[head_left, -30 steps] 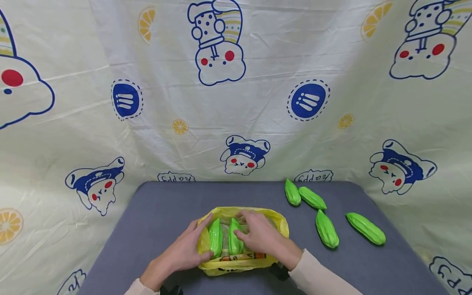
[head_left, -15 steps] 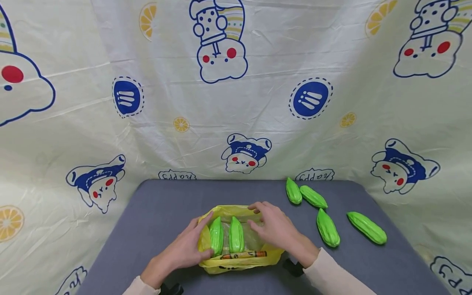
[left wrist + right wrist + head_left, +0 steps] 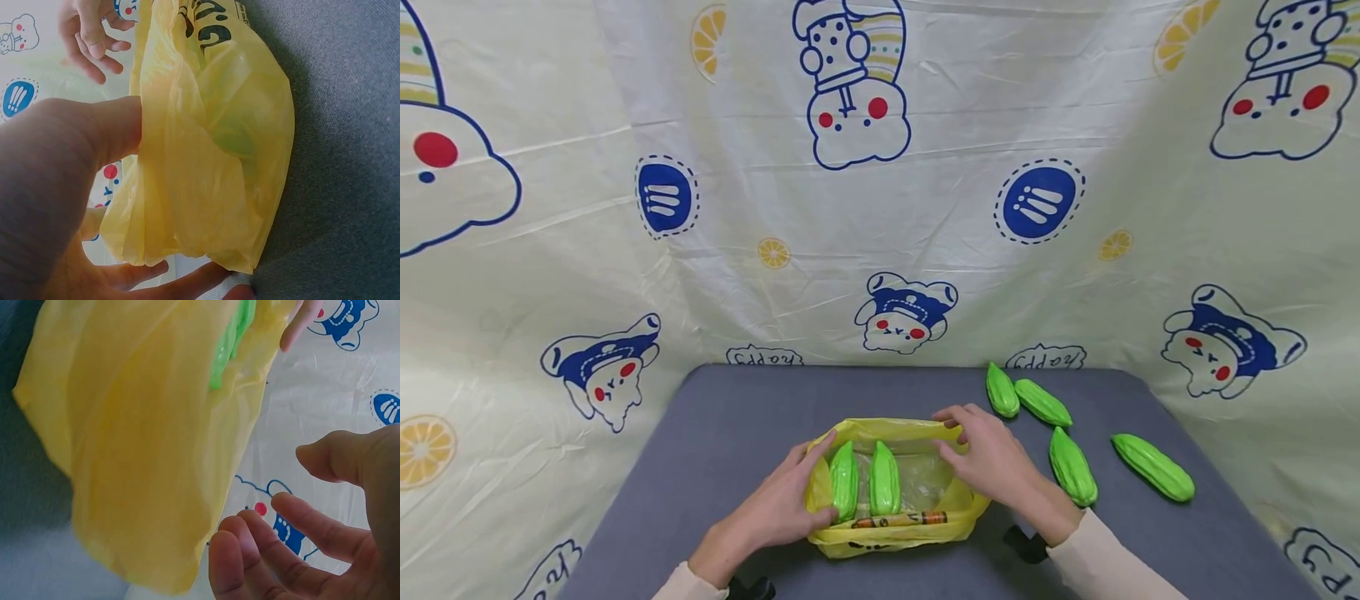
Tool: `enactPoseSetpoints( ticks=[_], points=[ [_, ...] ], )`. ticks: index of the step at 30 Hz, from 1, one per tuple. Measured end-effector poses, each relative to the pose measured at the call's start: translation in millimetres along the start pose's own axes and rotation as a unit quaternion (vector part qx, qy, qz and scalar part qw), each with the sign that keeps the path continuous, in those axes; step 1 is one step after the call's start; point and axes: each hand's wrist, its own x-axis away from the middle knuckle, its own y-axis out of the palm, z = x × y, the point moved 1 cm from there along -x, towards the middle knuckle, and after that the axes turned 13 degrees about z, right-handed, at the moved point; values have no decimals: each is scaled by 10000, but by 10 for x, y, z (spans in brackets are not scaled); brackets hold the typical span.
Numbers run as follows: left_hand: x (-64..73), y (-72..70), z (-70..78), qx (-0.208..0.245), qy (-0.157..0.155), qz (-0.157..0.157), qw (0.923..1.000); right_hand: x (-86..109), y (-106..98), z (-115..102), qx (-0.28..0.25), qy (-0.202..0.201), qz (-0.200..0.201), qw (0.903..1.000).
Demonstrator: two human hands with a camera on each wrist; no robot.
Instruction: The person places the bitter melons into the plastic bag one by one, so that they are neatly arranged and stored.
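Observation:
An open yellow plastic bag (image 3: 891, 542) stands on the table with its mouth up. Inside lie two ridged green gourds, the left gourd (image 3: 844, 483) and the right gourd (image 3: 884, 482), side by side. My left hand (image 3: 784, 497) holds the bag's left end, its thumb over the near rim and its index finger along the far part. In the left wrist view the thumb tip is hidden behind the yellow plastic. My right hand (image 3: 992, 454) hovers by the bag's right rim, fingers loosely bent and apart; the right wrist view shows nothing between them.
Several more green gourds lie right of the bag: two at the back, a third gourd (image 3: 1072, 467) nearer, and another gourd (image 3: 1153, 467) farther right. The grey table (image 3: 737, 417) ends against a printed curtain (image 3: 820, 308).
My right hand has moved from above the right gourd in the bag to the bag's right rim. The left hand stays at the left end, and the gourds have not moved.

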Motion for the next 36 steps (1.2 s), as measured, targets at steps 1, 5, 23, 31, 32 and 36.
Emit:
enactPoseSetpoints(
  ticks=[1, 5, 23, 31, 32, 36],
  points=[
    [-3, -1, 1, -3, 14, 8, 10000, -2, -15, 24, 17, 1, 21, 10000],
    [-12, -5, 1, -31, 29, 5, 10000, -13, -73, 108, 106, -39, 122, 9999],
    [-22, 14, -3, -49, 38, 2, 10000, 74, -378, 701, 379, 145, 431, 9982],
    [-30, 10, -18, -61, 21, -21, 10000, 138, -470, 1017, 730, 362, 497, 9954],
    [-31, 9, -21, -56, 20, -34, 10000, 153, -476, 1049, 785, 388, 499, 9949],
    [-33, 6, -33, -42, 51, -51, 10000, 199, -508, 1160, 953, 484, 516, 9929]
  ],
)
